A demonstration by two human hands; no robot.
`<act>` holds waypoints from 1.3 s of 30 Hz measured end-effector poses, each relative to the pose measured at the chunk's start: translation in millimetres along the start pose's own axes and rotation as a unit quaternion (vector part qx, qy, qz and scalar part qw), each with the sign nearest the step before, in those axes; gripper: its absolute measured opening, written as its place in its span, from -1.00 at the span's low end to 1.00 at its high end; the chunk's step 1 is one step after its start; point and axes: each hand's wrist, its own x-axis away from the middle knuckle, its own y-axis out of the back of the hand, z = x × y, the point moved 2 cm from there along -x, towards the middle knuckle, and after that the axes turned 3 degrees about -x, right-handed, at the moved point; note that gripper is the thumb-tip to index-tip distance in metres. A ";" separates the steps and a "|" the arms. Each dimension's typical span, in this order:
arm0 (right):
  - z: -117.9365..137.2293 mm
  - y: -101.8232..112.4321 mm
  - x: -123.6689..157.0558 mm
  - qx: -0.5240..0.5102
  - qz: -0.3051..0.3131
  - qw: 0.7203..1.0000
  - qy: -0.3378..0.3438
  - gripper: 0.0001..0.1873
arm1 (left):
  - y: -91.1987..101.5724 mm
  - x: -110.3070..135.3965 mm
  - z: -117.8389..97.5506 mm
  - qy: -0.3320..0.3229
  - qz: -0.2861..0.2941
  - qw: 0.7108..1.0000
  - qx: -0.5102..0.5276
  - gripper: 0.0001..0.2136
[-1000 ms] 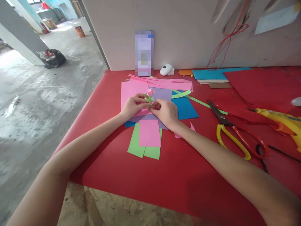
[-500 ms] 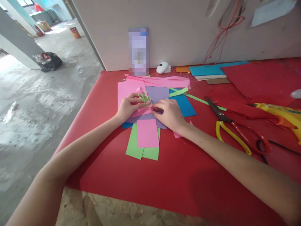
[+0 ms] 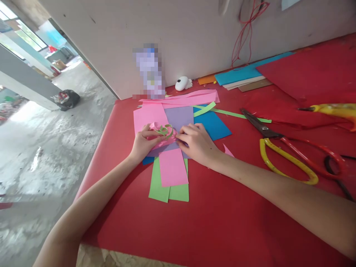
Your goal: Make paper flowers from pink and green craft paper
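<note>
Between my hands is a small paper flower (image 3: 167,130) with curled green strips and pink curled paper at both ends. My left hand (image 3: 143,142) pinches its left side, thumb and fingers closed around it. On the other side, my right hand (image 3: 197,142) has its thumb and fingertips pinched at the pink end. Beneath them lie a large pink sheet (image 3: 150,114), a purple sheet (image 3: 180,115) and a blue sheet (image 3: 213,124). Nearer to me a pink rectangle (image 3: 172,168) overlaps green paper pieces (image 3: 179,193).
Scissors (image 3: 265,129) with red and yellow handles lie open at right, near a yellow glue gun (image 3: 333,109). Pink strips (image 3: 194,97) and green strips (image 3: 205,109) lie behind. A blurred-out phone-like object (image 3: 150,70) leans on the wall beside a white gadget (image 3: 183,83).
The view has tilted and shifted. The paper flower has tipped over toward the left in my left hand, its pink top now lower. Both hands keep their pinch.
</note>
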 end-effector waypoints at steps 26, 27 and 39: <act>-0.9 1.2 -43.5 -0.270 0.013 0.958 -0.091 -0.71 | -0.3 2.5 -2.9 -0.011 0.015 1.000 -0.004 -0.94; -0.9 0.9 -43.3 -0.272 0.012 0.958 -0.091 -0.70 | -0.4 2.5 -2.7 -0.011 0.015 1.000 -0.003 -0.95; -10.3 -4.9 -44.0 -0.224 -0.033 0.969 -0.094 -0.67 | 1.6 -0.8 7.0 -0.005 -0.029 0.999 0.041 -0.90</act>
